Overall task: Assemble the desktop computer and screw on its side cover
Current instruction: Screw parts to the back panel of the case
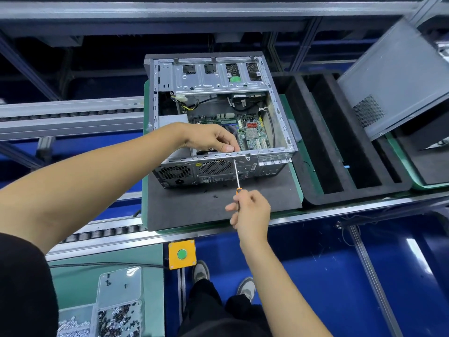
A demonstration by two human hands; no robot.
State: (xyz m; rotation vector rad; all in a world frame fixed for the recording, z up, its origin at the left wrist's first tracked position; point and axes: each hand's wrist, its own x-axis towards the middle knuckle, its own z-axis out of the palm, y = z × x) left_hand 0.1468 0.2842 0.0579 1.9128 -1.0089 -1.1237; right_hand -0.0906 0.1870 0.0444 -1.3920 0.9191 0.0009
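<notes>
Head view: PC case (pixel 218 113) lies on its side w/ open side up, on a dark foam mat (pixel 213 207) on a green pallet (pixel 297 188) riding the conveyor. Motherboard (pixel 252 133) and cables show inside; rear panel w/ fan grille (pixel 215 167) faces the person.

Left hand (pixel 211 138) reaches over the near top edge of the case, thumb and fingers pinched together at the rim just above the driver tip; whatever it pinches is too small to tell.

Right hand (pixel 251 210) grips the orange-black handle of a screwdriver (pixel 237 175), fingers curled round it. Shaft runs up across the rear panel; tip meets the top rim just beside the left fingertips.

Side cover (pixel 398 76) leans tilted at far right, well apart from the case, above a black foam tray (pixel 315 190) w/ long slots.

Below the conveyor: yellow box w/ green button (pixel 182 254). Bottom left, on the desk (pixel 73 285): clear bins w/ screws (pixel 119 317). Blue floor, person's shoes (pixel 200 272) near the button box.
</notes>
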